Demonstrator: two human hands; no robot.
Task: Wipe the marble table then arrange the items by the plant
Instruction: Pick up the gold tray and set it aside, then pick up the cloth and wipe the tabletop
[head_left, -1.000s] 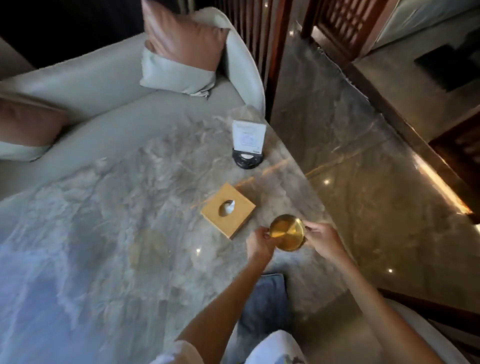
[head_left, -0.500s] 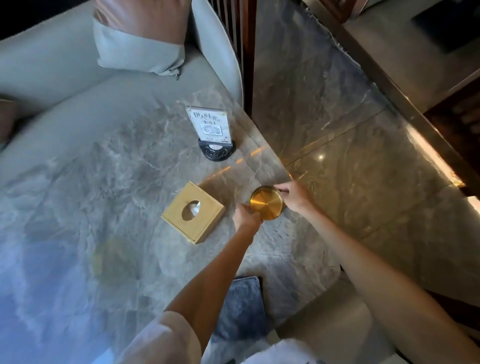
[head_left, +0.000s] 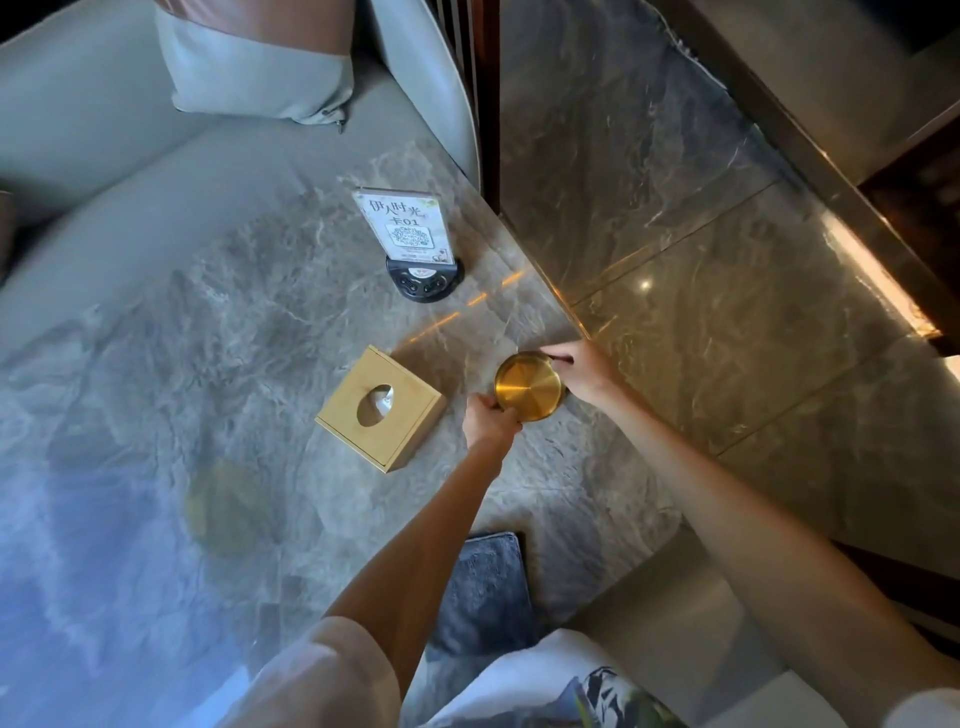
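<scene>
The round brass dish (head_left: 529, 387) sat near the right edge of the marble desk (head_left: 249, 322), low to the stone or touching it; which of the two could not be told. Both hands were on it. The left hand (head_left: 488, 418) had its grip pinched on the near-left rim, fingers curled under, forearm reaching straight up from the lower frame. The right hand (head_left: 584, 370) closed its grip on the far-right rim, fingers laid along the top edge, arm stretched in from the right.

Just left of the dish was the wooden tissue box (head_left: 381, 408), apart from it. Farther back stood the sign card (head_left: 404, 224) on its black base (head_left: 423, 278). A dark cloth (head_left: 485, 587) lay at the near edge, untouched by either hand.

My read: with the cloth put down, wiping looked finished and arranging had begun. No plant showed in the view, so how close the dish was to its spot could not be judged, and the box and sign perhaps remained to be placed.
</scene>
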